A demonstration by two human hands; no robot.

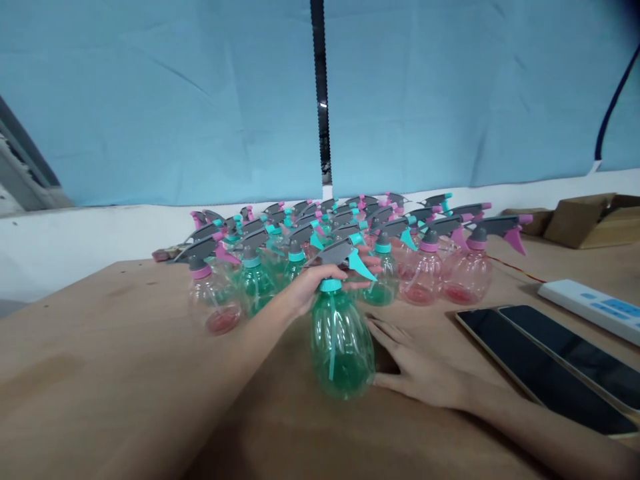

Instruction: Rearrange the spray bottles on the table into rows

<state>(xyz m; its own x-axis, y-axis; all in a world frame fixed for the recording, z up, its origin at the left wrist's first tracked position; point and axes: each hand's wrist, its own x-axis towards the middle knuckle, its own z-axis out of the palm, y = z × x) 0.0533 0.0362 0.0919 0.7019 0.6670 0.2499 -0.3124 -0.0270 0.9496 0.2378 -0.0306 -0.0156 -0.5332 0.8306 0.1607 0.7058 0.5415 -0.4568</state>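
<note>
Gripping green bottle (343, 343), left hand (308, 287)

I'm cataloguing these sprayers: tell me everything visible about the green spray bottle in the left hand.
The green spray bottle looks like clear, rounded, ribbed plastic, with a pale tube inside, a turquoise collar, and a grey sprayer head with a turquoise trigger and nozzle pointing picture-right. It is nearly upright, in front of the other spray bottles. The left hand grips its neck; the right hand is beside its lower body, contact unclear. Whether it touches the table is unclear.
</note>
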